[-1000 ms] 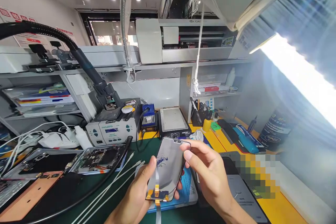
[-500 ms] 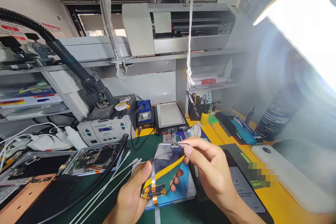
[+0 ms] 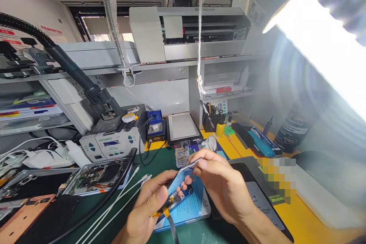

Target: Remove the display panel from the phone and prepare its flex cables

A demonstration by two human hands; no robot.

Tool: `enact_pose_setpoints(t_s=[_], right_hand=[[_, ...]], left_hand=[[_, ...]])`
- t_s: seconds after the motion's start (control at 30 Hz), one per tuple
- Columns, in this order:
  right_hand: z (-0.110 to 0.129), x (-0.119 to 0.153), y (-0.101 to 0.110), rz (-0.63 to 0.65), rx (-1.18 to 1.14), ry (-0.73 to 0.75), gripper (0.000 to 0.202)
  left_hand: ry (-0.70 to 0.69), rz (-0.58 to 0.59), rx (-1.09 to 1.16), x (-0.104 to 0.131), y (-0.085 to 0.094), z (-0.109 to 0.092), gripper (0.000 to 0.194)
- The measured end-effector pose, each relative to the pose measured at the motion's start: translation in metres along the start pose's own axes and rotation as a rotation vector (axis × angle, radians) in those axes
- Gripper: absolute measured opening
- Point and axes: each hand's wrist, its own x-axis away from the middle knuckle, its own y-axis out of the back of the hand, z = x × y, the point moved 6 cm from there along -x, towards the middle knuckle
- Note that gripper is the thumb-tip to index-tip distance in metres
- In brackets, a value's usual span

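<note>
A phone screen (image 3: 177, 182), a thin glass panel, is tilted steeply between my hands. My left hand (image 3: 147, 204) grips its lower left side, thumb on the near face and some fingertips showing beyond it. My right hand (image 3: 225, 185) pinches the top edge between thumb and fingers. Orange flex connectors (image 3: 166, 211) sit at the lower end, and a grey ribbon cable (image 3: 172, 229) hangs down from there. Under the hands lies a light blue box (image 3: 197, 207) on the green mat (image 3: 114, 225). A dark rim shows below the panel; I cannot tell whether it is a separate part.
White cables (image 3: 114, 202) and a black hose (image 3: 105, 206) cross the mat on the left. Opened devices (image 3: 100, 177) lie beside a grey soldering station (image 3: 111, 145). At right is a dark tablet-like device (image 3: 261, 198); a bright lamp (image 3: 320, 45) hangs above.
The phone screen has turned from facing me to a steep, nearly edge-on tilt. My right hand stays on its top edge, and both hands have shifted slightly.
</note>
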Motion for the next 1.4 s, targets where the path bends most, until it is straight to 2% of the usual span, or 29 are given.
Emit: enact_pose_setpoints(t_s=[0.47,0.63,0.8,1.17,1.4], right_hand=[[0.004,0.000,0.004,-0.013,-0.005,0.016,0.013],[0.005,-0.001,0.002,-0.015,-0.004,0.012,0.013],[0.005,-0.001,0.001,0.000,-0.012,0.012,0.013],[0.003,-0.002,0.005,-0.011,0.020,0.006,0.009],[0.004,-0.003,0.005,-0.011,0.031,0.004,0.008]], left_hand=[[-0.162,0.089,-0.209,-0.003,-0.009,-0.012,0.040],[-0.121,0.066,-0.180,-0.002,-0.008,-0.009,0.043],[-0.140,0.066,-0.181,-0.002,-0.008,-0.010,0.042],[-0.127,0.122,-0.231,-0.004,-0.005,-0.008,0.043],[-0.111,0.080,-0.238,-0.005,-0.005,-0.007,0.047]])
